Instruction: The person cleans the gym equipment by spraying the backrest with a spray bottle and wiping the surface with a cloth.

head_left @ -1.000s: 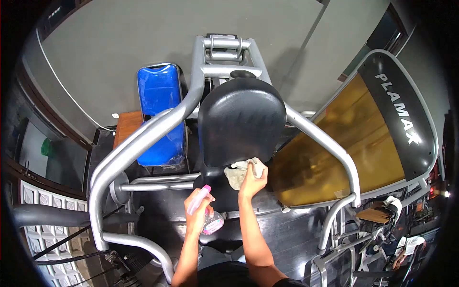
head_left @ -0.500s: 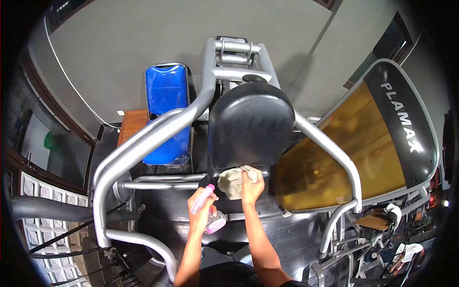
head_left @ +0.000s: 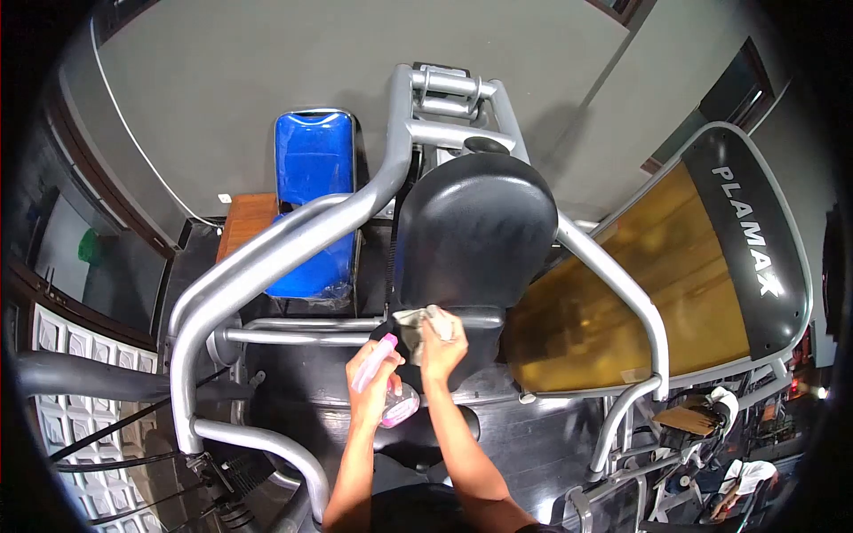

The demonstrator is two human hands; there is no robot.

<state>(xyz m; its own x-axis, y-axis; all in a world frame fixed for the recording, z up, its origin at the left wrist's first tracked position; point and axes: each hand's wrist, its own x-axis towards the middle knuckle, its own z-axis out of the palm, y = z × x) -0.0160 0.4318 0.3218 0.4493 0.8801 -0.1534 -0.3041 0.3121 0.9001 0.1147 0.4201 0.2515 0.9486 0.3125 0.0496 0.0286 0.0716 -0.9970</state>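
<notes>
L fingers wrapped round spray btl, R fingers clutching cloth nr blk backrest

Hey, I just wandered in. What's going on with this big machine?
A person is standing at a gym machine with both hands full. The left hand grips a spray bottle with a pink top. The right hand holds a crumpled pale cloth by the left side of the black seat, just below the backrest. Whether the cloth touches the seat is hard to tell. A blue chair stands beyond the frame's silver tubing.
</notes>
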